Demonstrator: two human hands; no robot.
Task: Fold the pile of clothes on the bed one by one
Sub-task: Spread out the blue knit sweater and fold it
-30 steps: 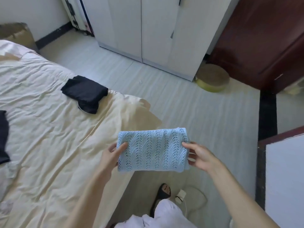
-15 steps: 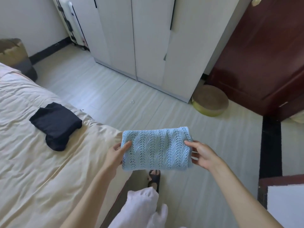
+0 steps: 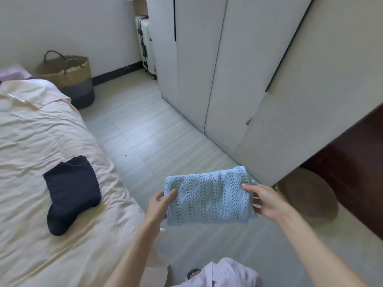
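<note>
Honestly, the folded blue knit [image 3: 209, 195] hung over bare floor at five o'clock, off the bed [image 3: 51, 141], pinched at its ends by the left hand [image 3: 158, 206] and right hand [image 3: 267, 200]. With only thumb-and-finger holds, I judged the loose layers could sag open; the dark folded garment [image 3: 71, 191] lay at nine o'clock.

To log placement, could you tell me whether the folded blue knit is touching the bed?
Apart: the head view shows the blue knit held over the floor, beside the bed.

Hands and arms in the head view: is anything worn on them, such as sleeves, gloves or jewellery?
Nothing shows: left hand and right hand are bare, without gloves, rings or a watch. Both forearms are uncovered down to the frame's bottom edge; no sleeve appears.
</note>
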